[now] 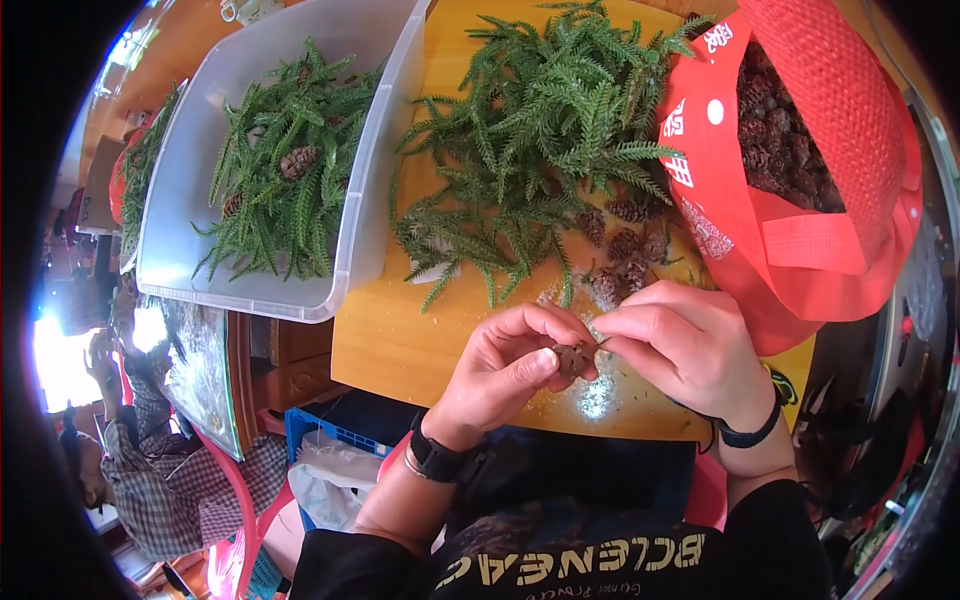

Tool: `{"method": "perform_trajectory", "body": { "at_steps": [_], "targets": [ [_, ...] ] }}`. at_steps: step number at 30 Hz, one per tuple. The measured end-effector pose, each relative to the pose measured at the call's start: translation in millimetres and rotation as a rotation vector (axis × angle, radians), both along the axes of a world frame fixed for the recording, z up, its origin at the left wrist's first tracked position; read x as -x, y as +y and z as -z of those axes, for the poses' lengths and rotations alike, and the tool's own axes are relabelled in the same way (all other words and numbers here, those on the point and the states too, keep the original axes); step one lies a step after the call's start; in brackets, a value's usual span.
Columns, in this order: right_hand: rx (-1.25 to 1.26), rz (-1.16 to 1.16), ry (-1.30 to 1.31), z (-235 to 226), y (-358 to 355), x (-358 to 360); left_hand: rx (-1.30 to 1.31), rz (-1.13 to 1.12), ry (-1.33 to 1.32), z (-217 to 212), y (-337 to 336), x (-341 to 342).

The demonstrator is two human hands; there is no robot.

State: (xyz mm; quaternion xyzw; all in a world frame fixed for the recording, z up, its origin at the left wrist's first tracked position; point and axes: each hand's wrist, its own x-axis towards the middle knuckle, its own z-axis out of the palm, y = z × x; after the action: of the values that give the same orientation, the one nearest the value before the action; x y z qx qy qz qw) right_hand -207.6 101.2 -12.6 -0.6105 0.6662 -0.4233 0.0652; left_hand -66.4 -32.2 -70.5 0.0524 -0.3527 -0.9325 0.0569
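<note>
Near the front edge of the table, my left hand (505, 370) grips a small brown pine cone (572, 360) between thumb and fingers. Close against that cone, the thumb and forefinger of my right hand (690, 345) are pinched together. A thin dark bit shows at their tips, too small to name. Several loose pine cones (625, 250) lie on the table just beyond my hands. Behind them spreads a heap of green artificial pine sprigs (540, 130).
A clear plastic bin (345, 270) at the left holds more sprigs with a few cones. At the right stands a red bag (740, 260) full of pine cones. The yellow table (390, 350) carries scattered crumbs. Another person in a checked shirt (165, 490) sits at far left.
</note>
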Motion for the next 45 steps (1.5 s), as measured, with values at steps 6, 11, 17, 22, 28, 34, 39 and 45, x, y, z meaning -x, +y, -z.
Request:
{"method": "perform_trajectory", "body": {
  "at_steps": [6, 11, 17, 22, 28, 34, 39, 45],
  "targets": [
    [-0.037, -0.053, 0.134, -7, -1, -1, -0.102, 0.063, -0.042, 2, -1, -3],
    [-0.098, -0.096, 0.062, -10, 1, -4, -0.12, 0.156, -0.083, -2, -5, -6],
    [-0.278, -0.183, 0.237, -18, 5, -8, -0.038, 0.282, -0.087, -1, -6, -8],
    [-0.385, -0.188, 0.287, -27, 12, -8, 0.029, 0.376, -0.204, -5, -3, -6],
    [-0.525, -0.116, 0.388, -31, 15, -11, -0.057, 0.299, -0.214, -6, 2, -4],
    [-0.533, -0.061, 0.446, -32, 16, -14, 0.133, 0.138, -0.09, -3, 10, -1],
    [-0.468, -0.038, 0.196, -41, 14, 0, 0.138, 0.145, -0.099, -8, 5, -2],
    [-0.207, -0.055, 0.225, -25, 8, 1, 0.155, 0.108, -0.146, -9, 9, -3]
  ]
}}
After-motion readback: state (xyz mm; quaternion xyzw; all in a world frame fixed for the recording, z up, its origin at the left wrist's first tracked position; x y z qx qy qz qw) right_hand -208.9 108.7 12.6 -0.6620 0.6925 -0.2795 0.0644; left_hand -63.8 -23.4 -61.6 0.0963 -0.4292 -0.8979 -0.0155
